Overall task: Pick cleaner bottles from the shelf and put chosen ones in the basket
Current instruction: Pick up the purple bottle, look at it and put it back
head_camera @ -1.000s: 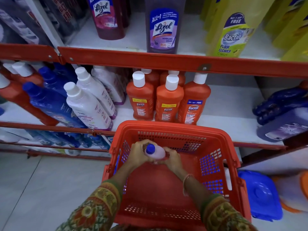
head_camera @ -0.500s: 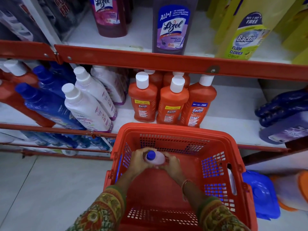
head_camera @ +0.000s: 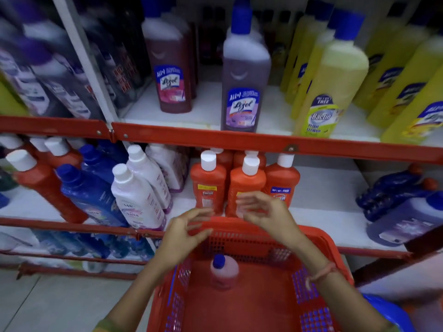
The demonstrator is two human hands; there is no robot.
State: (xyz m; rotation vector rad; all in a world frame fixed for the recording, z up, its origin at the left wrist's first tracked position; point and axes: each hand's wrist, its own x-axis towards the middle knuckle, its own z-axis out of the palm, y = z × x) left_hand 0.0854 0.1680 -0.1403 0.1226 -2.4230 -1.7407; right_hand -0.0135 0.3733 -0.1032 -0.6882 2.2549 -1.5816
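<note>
A pink cleaner bottle (head_camera: 224, 274) with a blue cap stands upright on the floor of the red basket (head_camera: 333, 250), free of both hands. My left hand (head_camera: 184, 233) hovers open above the basket's far left rim. My right hand (head_camera: 266, 212) is open too, raised in front of the orange Bactin bottles (head_camera: 208, 185) on the middle shelf. Neither hand holds anything. On the upper shelf stand a purple Lizol bottle (head_camera: 244, 75), a dark red Lizol bottle (head_camera: 170, 65) and yellow Bactin bottles (head_camera: 333, 82).
Red shelf rails (head_camera: 239, 140) front each shelf. White bottles (head_camera: 136, 200), blue bottles (head_camera: 88, 190) and more orange ones (head_camera: 43, 183) lean at the left of the middle shelf. Purple bottles (head_camera: 405, 221) lie at the right. A blue lid (head_camera: 383, 310) sits on the floor beside the basket.
Both hands let go of the pink bottle, which now stands in the basket, and rose toward the shelf. The view tilted up, showing more of the upper shelf.
</note>
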